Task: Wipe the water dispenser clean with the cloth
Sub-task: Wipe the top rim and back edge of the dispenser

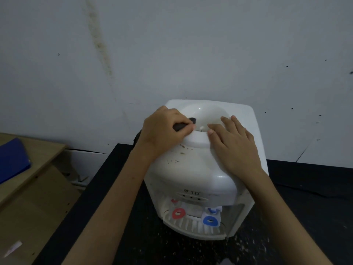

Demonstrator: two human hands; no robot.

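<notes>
A white tabletop water dispenser [193,169] stands on a black table [107,197], with a red tap [178,213] and a blue tap [210,220] at its front. Brown specks dot its top in front of the raised bottle collar. My left hand [162,129] grips a dark cloth [183,125] and holds it against the left rim of the collar. Only a small part of the cloth shows past the fingers. My right hand [236,146] lies flat with straight fingers on the right side of the collar and the dispenser's top.
A stained grey wall [172,44] rises right behind the dispenser. Left of the table stands a lower wooden desk [34,197] with a blue folder [13,159] on it. Pale crumbs are scattered on the table in front of the dispenser.
</notes>
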